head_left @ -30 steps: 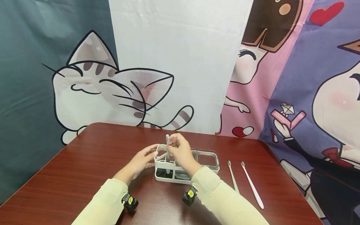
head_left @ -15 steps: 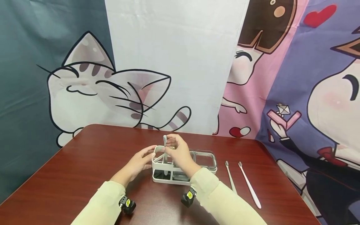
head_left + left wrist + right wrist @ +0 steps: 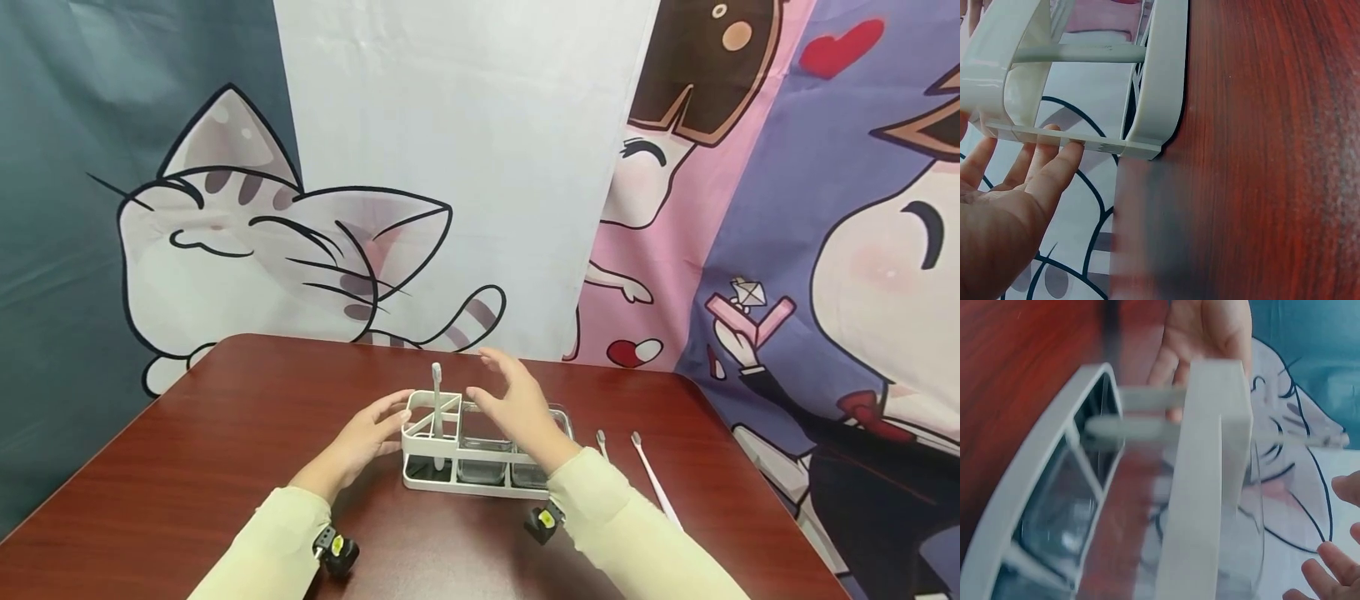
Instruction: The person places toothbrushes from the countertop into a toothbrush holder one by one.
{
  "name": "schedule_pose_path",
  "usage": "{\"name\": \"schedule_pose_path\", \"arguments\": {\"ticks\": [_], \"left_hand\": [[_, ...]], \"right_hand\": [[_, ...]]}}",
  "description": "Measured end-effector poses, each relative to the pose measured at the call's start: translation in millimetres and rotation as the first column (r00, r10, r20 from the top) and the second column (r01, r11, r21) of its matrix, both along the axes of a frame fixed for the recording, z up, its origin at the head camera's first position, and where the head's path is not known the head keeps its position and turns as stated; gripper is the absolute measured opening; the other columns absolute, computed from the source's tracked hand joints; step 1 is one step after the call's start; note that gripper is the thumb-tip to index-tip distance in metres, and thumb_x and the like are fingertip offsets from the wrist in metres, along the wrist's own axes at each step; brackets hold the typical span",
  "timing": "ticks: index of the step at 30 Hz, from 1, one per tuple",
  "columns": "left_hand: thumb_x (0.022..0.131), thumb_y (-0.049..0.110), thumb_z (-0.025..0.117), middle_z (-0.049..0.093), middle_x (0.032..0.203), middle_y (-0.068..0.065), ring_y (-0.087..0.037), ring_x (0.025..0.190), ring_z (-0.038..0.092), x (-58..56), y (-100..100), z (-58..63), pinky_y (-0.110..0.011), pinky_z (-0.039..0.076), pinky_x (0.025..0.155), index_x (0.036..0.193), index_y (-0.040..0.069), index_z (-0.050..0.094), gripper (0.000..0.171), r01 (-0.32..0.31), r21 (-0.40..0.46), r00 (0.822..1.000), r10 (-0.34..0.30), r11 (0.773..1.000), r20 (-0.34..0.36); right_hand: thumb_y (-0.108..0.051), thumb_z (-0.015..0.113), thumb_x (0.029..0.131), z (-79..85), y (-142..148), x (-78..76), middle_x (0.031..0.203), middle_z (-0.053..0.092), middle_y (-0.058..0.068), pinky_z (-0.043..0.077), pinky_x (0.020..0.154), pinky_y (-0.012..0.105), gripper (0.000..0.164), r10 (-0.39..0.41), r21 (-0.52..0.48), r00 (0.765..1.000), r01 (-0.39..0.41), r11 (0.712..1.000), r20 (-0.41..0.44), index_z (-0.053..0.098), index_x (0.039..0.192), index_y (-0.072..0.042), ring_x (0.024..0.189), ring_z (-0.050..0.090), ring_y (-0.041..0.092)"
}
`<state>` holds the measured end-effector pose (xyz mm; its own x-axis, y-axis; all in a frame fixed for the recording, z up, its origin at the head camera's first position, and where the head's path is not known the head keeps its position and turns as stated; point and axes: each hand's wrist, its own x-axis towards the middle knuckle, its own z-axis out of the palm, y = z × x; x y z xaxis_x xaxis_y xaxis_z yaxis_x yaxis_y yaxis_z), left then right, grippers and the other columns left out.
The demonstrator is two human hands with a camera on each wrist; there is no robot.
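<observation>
A pale toothbrush stands upright, head up, in the left end compartment of a white holder. Its handle runs between the holder's upper frame and base in the right wrist view. My left hand touches the holder's left end with extended fingers, also seen closer as the hand in the left wrist view. Above the holder's middle, my right hand is apart from the toothbrush, thumb and fingers spread with nothing between them. Clear cups sit in the holder's other compartments, partly hidden by the right arm.
To the right of the holder, two more toothbrushes lie on the table: a greenish toothbrush, mostly hidden by the right sleeve, and a white-pink toothbrush. Behind the reddish-brown table hangs a cartoon-printed cloth.
My right hand has let go of the toothbrush and moved right, its fingers spreading. The toothbrush stays upright in the holder. My left hand keeps its place at the holder's left end.
</observation>
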<state>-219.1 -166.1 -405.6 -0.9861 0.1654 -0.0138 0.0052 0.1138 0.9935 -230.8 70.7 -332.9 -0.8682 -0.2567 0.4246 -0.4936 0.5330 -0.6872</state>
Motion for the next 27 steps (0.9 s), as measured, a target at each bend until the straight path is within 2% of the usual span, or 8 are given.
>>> {"name": "schedule_pose_path", "arguments": {"ticks": [5,13,21,27], "left_hand": [[0.100,0.020,0.052,0.039,0.145,-0.024,-0.035,0.123,0.052,2.5,-0.5,-0.4,-0.044,0.051,0.094,0.147,0.007,0.037,0.051,0.010,0.006,1.000,-0.010,1.000,-0.003],[0.100,0.019,0.051,0.040,0.145,-0.023,-0.036,0.125,0.050,3.7,-0.1,-2.5,-0.044,0.051,0.094,0.147,0.009,0.038,0.049,0.002,-0.020,1.000,-0.002,1.000,-0.012],[0.101,0.019,0.049,0.039,0.145,-0.024,-0.036,0.124,0.051,4.9,-0.4,-0.5,-0.045,0.050,0.095,0.148,0.007,0.035,0.050,0.029,-0.009,0.999,-0.029,1.000,-0.023],[0.101,0.019,0.050,0.039,0.145,-0.024,-0.035,0.124,0.051,4.8,0.2,-0.4,-0.044,0.051,0.094,0.147,0.007,0.036,0.050,0.012,-0.010,1.000,-0.012,1.000,-0.019]], "right_hand": [[-0.023,0.074,0.085,1.8,24.2,-0.7,0.139,0.052,0.011,0.040,0.105,0.050,0.061,-0.074,0.131,0.993,0.085,0.988,-0.091,0.050,0.140,-0.012,0.130,0.047,0.028],[-0.024,0.076,0.084,-4.0,58.5,-6.2,0.138,0.053,0.010,0.041,0.104,0.050,0.063,-0.125,0.242,0.971,0.173,0.955,-0.204,0.050,0.140,-0.013,0.129,0.047,0.029],[-0.023,0.078,0.081,-8.7,85.7,-9.9,0.136,0.054,0.012,0.041,0.104,0.051,0.064,-0.161,0.278,0.952,0.234,0.932,-0.261,0.051,0.139,-0.011,0.128,0.047,0.030],[-0.020,0.079,0.080,-10.6,103.5,-10.0,0.134,0.054,0.015,0.043,0.101,0.052,0.063,-0.179,0.293,0.942,0.263,0.919,-0.285,0.052,0.137,-0.010,0.125,0.049,0.032]]}}
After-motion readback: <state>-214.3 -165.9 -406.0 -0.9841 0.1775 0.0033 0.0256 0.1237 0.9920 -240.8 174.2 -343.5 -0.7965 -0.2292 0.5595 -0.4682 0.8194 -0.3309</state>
